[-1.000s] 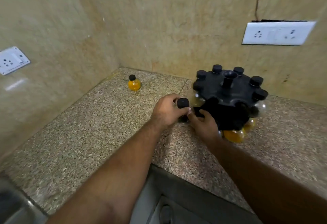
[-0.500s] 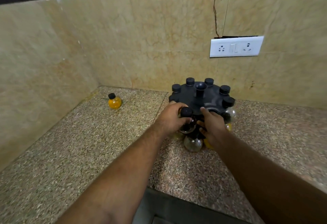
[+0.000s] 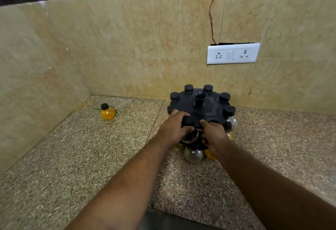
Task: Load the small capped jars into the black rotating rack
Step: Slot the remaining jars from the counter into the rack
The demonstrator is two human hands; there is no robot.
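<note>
Flanking speckled granite counter (image 3: 76,157), beige tiled walls (image 3: 145,39); hands pinching a jar (image 3: 190,137) at black rack (image 3: 209,106).

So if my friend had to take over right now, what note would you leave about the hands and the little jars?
Left hand: closed around a small jar with dark contents, holding it at the near edge of the black rack.
Right hand: gripping the rack's near rim beside that jar, steadying it.
Done: black caps show in most slots round the top, and more jars hang lower down at the front.
Left: seat the jar that is in hand; whether it has clicked in cannot be seen. Then fetch the yellow jar standing alone on the countertop near the left corner.
</note>
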